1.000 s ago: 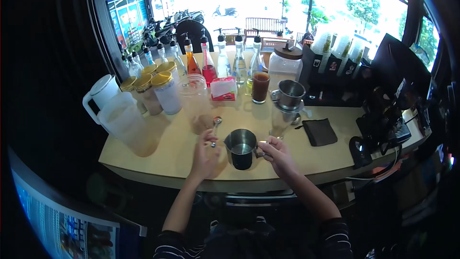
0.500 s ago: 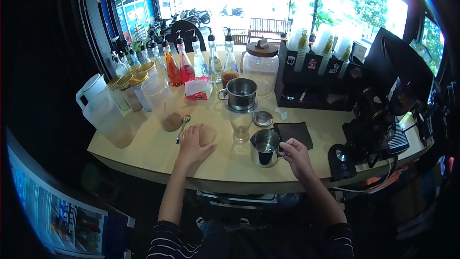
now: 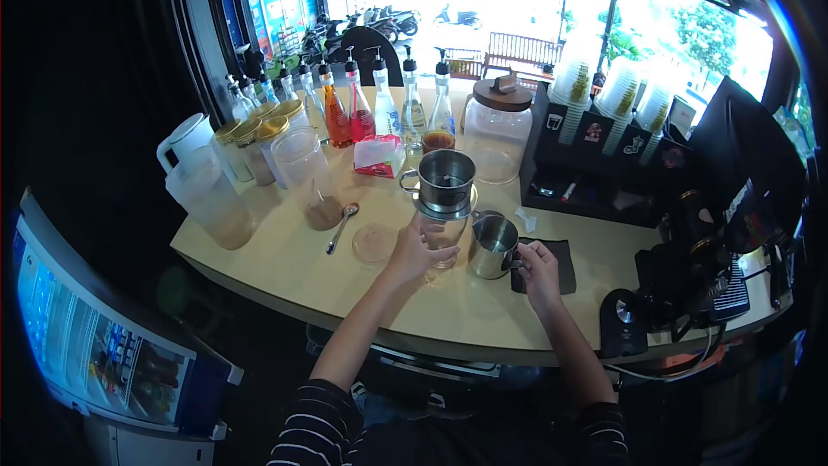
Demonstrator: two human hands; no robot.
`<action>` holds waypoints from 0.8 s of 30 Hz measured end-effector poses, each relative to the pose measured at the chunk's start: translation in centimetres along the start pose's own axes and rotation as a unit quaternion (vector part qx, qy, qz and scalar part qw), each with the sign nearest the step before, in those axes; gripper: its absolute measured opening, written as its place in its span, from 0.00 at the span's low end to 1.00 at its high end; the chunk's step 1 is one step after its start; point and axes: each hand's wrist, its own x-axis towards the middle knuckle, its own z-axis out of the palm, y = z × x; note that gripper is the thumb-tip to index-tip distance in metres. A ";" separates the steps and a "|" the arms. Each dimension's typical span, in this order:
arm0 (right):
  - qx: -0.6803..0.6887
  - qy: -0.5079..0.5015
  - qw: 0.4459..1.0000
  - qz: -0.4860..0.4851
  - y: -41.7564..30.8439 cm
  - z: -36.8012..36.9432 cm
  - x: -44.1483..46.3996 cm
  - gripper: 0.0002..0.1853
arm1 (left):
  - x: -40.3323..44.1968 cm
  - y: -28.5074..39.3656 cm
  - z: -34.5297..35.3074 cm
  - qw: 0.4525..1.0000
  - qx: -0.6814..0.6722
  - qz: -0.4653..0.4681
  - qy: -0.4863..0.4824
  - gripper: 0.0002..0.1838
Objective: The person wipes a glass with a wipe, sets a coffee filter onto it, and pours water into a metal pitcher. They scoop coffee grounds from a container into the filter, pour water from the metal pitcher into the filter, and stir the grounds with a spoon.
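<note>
My right hand (image 3: 539, 273) grips the handle of a steel milk pitcher (image 3: 492, 252), held upright above the dark cloth's left edge. What is inside the pitcher is hard to make out. Around the lower part of a clear glass (image 3: 446, 235) curves my left hand (image 3: 414, 250), thumb in front. A metal drip coffee filter (image 3: 445, 183) sits on top of this glass. To the left lie a round clear lid (image 3: 373, 242) and a metal spoon (image 3: 342, 229). Beyond them stands a clear plastic jar (image 3: 306, 174) with brown powder at its bottom.
Pump bottles of syrup (image 3: 360, 112) line the back, with a tissue pack (image 3: 378, 158) before them. A wood-lidded jar (image 3: 498, 129) and a black cup holder (image 3: 595, 164) stand behind. Pitchers (image 3: 210, 198) are at left, a dark machine (image 3: 690, 259) at right. A dark cloth (image 3: 556, 267) lies by the pitcher.
My left hand has left the round clear lid and moved right to the glass. My right hand has carried the pitcher toward the glass and slightly back. The view has shifted.
</note>
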 end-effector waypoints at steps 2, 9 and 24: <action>0.000 0.007 1.000 0.000 0.2 0.6 0.3 0.09 | -0.4 -0.6 -0.7 1.000 0.021 -0.004 0.020 0.47; -0.005 0.008 1.000 0.010 1.6 1.4 2.3 0.08 | -1.9 -1.3 -4.0 0.996 0.037 -0.025 0.071 0.44; -0.087 0.020 0.996 -0.024 3.1 2.5 5.7 0.07 | -3.8 -3.4 -5.6 0.984 -0.103 0.123 0.079 0.52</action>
